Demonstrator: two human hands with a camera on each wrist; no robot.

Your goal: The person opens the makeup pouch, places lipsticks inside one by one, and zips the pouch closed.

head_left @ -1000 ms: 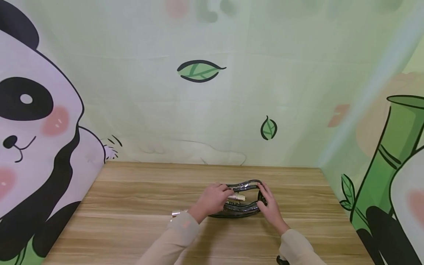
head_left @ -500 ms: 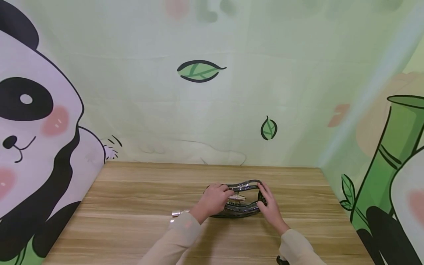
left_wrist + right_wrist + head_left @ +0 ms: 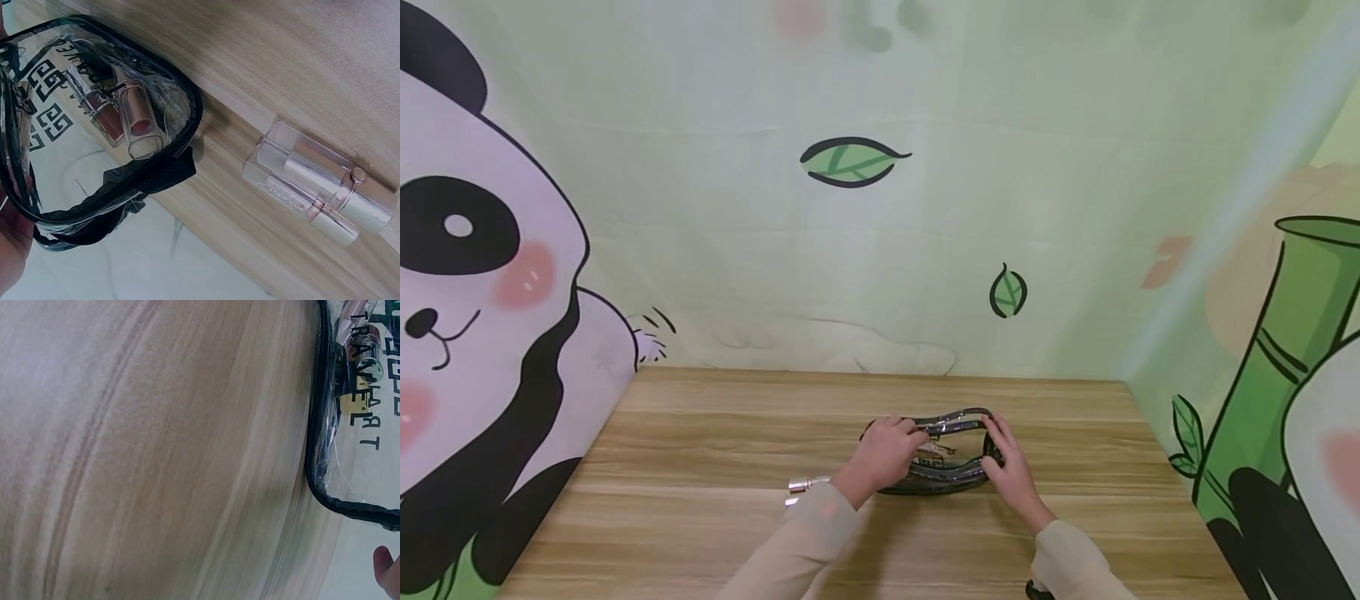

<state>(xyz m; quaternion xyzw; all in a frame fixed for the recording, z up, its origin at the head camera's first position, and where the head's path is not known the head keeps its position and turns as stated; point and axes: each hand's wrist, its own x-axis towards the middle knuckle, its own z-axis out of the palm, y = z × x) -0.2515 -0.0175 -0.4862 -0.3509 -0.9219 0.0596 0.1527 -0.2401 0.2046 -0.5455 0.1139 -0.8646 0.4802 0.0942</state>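
A clear cosmetic bag (image 3: 69, 169) with black trim and printed lettering stands on the table, its top gaping in the head view. My right hand (image 3: 1011, 467) holds its right end, fingers at the far rim and thumb at the near one. My left hand (image 3: 886, 454) bends over the bag's left part; its fingertips are hidden, so I cannot tell whether they hold the shiny tube (image 3: 936, 452) beside them. In the left wrist view, a lipstick (image 3: 134, 112) with a clear cap and a darker lipstick (image 3: 100, 109) lie inside the bag. Part of my left thumb (image 3: 12, 244) shows beside it.
Two cosmetic tubes lie on the table left of the bag: a thicker silver-capped tube (image 3: 331, 178) and a slimmer tube (image 3: 300, 203) marked "avocado". A small black object (image 3: 1037, 590) is by my right sleeve. A printed backdrop (image 3: 880, 250) rises behind the wooden table (image 3: 700, 433).
The shiny tube by my left fingertips has tilted and sunk a little deeper into the bag. My left hand has shifted slightly right; the right hand stays at the bag's end.
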